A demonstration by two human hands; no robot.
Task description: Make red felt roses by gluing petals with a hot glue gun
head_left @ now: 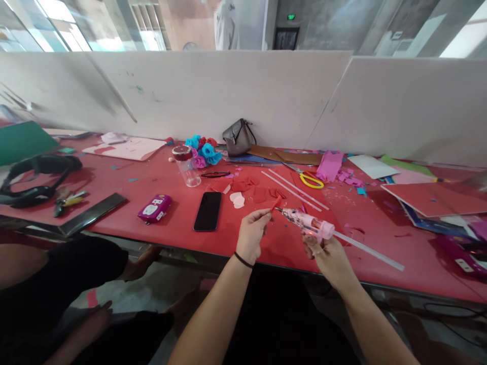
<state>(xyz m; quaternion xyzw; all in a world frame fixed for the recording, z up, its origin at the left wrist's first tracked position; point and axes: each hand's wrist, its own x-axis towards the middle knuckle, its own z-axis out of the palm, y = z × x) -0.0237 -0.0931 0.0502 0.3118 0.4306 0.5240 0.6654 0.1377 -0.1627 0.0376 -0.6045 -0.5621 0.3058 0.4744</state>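
Observation:
My right hand (323, 248) grips a pink hot glue gun (308, 221), its nozzle pointing left and a long clear glue stick (371, 251) sticking out of its back. Pinched in the fingers of my left hand (253, 233) is a small strip of red crepe paper (277, 203), right at the nozzle tip; whether they touch I cannot tell. Just beyond my hands lie loose red paper petals (247, 187) and a few pale pink petals (237, 199). Two more glue sticks (297, 187) rest on the red table behind the gun.
Left of my hands are a black phone (207, 211), a purple power strip (155, 208) and a clear jar (187, 166). Yellow-handled scissors (311, 180), paper flowers (205, 152) and a bag (238, 138) stand farther back. Another person's arm (140, 261) is at lower left.

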